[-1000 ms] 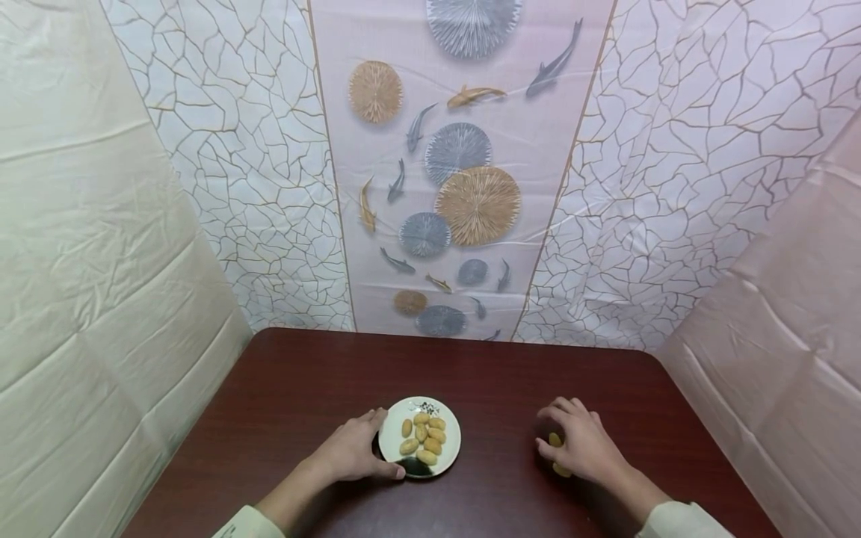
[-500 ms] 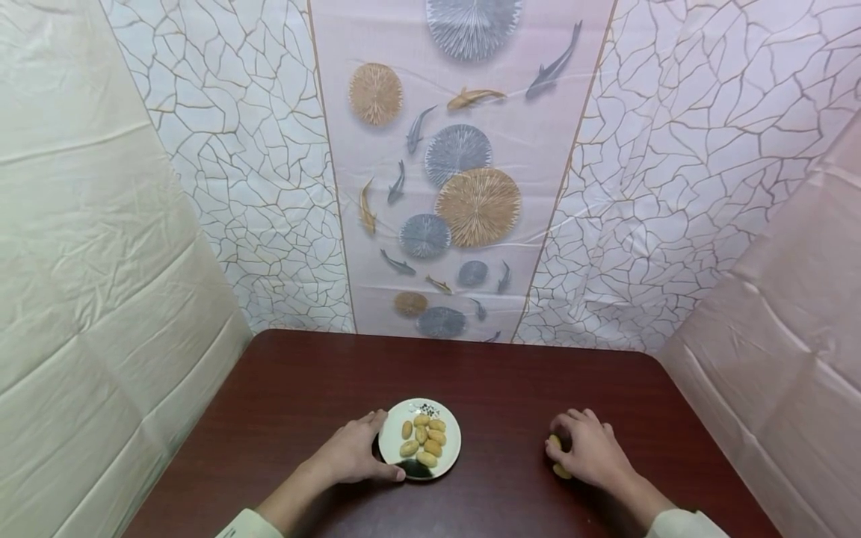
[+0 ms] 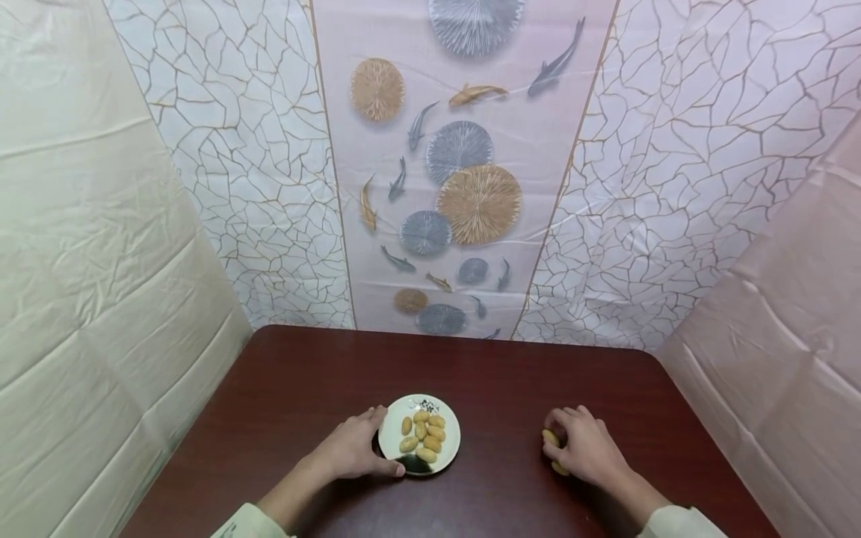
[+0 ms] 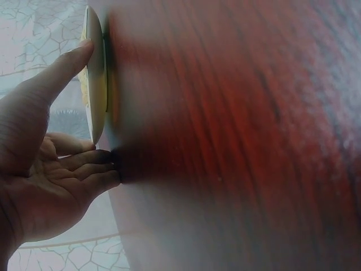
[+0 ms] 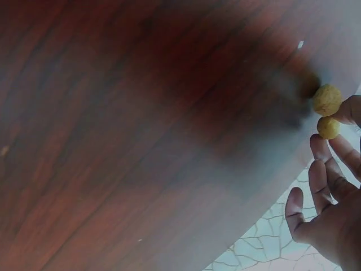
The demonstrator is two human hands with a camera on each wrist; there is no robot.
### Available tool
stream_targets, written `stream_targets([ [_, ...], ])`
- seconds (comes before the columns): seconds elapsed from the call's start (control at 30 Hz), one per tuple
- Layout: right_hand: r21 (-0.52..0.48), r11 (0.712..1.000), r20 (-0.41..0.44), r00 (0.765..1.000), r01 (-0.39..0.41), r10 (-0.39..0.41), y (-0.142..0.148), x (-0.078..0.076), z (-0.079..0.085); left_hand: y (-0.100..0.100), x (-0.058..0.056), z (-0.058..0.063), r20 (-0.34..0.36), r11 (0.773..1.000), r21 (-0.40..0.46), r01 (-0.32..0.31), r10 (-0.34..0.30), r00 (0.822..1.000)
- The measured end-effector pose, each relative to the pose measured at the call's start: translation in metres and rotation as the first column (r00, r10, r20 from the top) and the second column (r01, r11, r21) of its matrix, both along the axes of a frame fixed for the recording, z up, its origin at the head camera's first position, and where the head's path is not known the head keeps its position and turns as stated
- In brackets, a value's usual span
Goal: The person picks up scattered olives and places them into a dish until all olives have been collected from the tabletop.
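In the head view a white plate (image 3: pixel 449 465) with a dark patch on its near rim bears several yellow-brown ovals that look like unshelled peanuts (image 3: pixel 421 432). My left hand (image 3: pixel 350 448) holds the plate by its left side, thumb on the near rim and fingers at the far left; the left wrist view shows the plate (image 4: pixel 97 84) edge-on. On the right, my right hand (image 3: pixel 584 446) pinches a similar peanut (image 5: pixel 328 128) between thumb and fingertips. Another peanut (image 5: pixel 327 100) lies just beside the thumb, close over the tabletop. The other right fingers are spread loosely.
The dark red-brown table (image 3: pixel 323 373) has a far edge against a patterned cloth backdrop (image 3: pixel 471 284). Plain beige cloth hangs (image 3: pixel 101 299) on the left, with another cloth wall (image 3: pixel 794 321) on the right.
My right hand has shifted slightly right, and its fingers have drawn in on the peanut. The left hand and the plate have stayed in place.
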State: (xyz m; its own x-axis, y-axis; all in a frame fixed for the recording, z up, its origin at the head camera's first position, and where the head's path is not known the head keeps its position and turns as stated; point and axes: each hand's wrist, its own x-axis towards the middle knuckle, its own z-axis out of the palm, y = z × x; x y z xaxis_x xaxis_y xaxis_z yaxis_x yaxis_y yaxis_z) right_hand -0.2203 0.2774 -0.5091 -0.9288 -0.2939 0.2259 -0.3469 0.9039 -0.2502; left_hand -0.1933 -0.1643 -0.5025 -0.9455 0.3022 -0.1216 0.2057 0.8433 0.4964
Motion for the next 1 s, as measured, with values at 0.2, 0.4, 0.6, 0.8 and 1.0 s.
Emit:
stream_targets([
  [0.2, -0.026, 0.999, -0.08, 0.996, -0.038, 0.036, -0.016, -0.002, 0.008, 0.0, -0.004, -0.002, -0.009, 1.0, 0.002, 0.002, -0.002, 1.0],
  [0.4, -0.045, 0.993, -0.14, 0.985, -0.105, 0.098, -0.038, 0.0, 0.013, 0.0, -0.004, -0.002, 0.002, 1.0, 0.001, 0.003, -0.003, 1.0],
  [0.6, -0.066, 0.985, -0.168, 0.975, -0.162, 0.149, -0.063, -0.001, 0.019, 0.0, -0.004, -0.002, 0.005, 1.0, 0.0, -0.002, 0.002, 1.0],
  [0.8, -0.075, 0.978, -0.136, 0.974, -0.194, 0.183, -0.086, -0.002, 0.026, 0.0, -0.004, -0.002, 0.004, 1.0, -0.002, 0.003, -0.003, 1.0],
  [1.0, -0.073, 0.967, -0.128, 0.963, -0.246, 0.235, -0.105, -0.004, 0.027, 0.001, -0.003, -0.002, -0.003, 1.0, -0.001, 0.008, -0.008, 1.0],
])
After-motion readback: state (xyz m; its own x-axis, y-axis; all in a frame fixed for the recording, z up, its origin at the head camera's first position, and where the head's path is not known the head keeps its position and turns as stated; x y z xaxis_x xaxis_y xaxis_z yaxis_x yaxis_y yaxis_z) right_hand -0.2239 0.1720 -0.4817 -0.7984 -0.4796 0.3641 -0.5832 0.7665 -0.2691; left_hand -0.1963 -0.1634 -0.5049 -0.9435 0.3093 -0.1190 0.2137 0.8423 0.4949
